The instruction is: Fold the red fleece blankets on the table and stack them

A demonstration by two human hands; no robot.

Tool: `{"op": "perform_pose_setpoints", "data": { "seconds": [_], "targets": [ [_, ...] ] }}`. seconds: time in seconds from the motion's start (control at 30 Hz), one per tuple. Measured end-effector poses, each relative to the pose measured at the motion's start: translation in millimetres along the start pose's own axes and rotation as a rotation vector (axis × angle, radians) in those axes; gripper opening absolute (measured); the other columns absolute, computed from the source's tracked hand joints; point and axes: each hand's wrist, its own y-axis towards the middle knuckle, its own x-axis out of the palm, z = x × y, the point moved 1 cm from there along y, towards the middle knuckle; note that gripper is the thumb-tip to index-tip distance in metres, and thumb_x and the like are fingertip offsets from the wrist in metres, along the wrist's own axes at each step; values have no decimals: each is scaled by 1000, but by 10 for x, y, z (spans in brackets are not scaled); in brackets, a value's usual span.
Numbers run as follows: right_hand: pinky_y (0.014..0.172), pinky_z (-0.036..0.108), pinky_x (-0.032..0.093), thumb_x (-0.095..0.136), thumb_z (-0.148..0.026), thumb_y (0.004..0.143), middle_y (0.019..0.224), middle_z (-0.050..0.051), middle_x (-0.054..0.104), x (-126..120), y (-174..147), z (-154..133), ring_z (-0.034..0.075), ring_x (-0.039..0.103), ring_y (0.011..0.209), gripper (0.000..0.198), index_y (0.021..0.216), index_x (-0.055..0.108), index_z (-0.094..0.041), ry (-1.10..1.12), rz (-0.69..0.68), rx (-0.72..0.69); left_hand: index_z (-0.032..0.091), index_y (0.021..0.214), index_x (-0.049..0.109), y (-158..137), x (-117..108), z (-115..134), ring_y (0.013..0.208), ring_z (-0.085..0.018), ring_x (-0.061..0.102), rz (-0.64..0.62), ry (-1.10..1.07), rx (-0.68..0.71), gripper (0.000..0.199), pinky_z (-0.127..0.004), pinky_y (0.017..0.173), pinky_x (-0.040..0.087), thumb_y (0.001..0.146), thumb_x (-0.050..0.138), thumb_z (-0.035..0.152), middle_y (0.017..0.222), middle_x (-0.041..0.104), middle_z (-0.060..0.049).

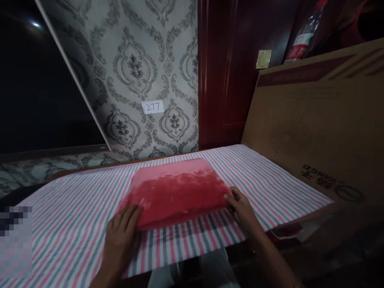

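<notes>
A flat, roughly rectangular folded cloth, deep red with a paler pink band along its far side, lies in front of me on the striped tablecloth. At its near left corner is my left hand, closed over the edge with the fingers on top; the thumb is hidden. My right hand grips the near right corner, its thumb above and the other fingers partly curled around the side. The near edge looks slightly lifted, with a shadow beneath it.
The table's pink, grey and white striped tablecloth spreads around the cloth. A large cardboard box stands at the right, with a plastic bottle behind its top edge. A dark screen is at the left, beside the patterned wall.
</notes>
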Motion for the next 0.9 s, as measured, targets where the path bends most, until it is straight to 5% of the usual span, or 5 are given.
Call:
{"op": "perform_pose_setpoints", "data": {
  "seconds": [0.2,0.4,0.63,0.77,0.9],
  "targets": [
    [45,22,36,79,-57,63,75,-1,61,-12,-302,119,12,50,56,49,90,57,-23,42,7,109,26,150,36,-262,-64,44,108,-30,63,-23,0,17,73,-44,92,42,81,48,10,122,69,-12],
    [46,22,38,80,-59,60,79,-1,65,10,-373,144,13,53,56,63,107,53,-26,90,87,188,28,160,8,-191,-113,560,134,-39,47,-84,44,-197,88,-68,111,22,84,50,16,147,50,-19],
    [40,21,28,76,-56,68,67,-4,56,274,-305,-291,8,39,46,56,109,52,-25,82,60,-13,24,151,38,467,-29,1368,146,-33,33,0,-166,23,68,-61,118,15,86,57,20,153,44,-18],
    [40,19,25,76,-54,69,65,-7,53,409,-282,-402,6,33,44,54,106,52,-23,139,75,-77,18,144,46,763,192,1606,132,-32,50,65,-218,-12,62,-51,108,37,84,60,25,143,55,-16],
    [41,19,30,76,-53,73,62,-9,49,379,-298,-287,6,37,43,53,111,55,-23,209,85,-83,14,135,52,837,298,1568,107,-26,65,170,-244,54,54,-39,90,49,82,51,11,119,70,-14]
  ]
}}
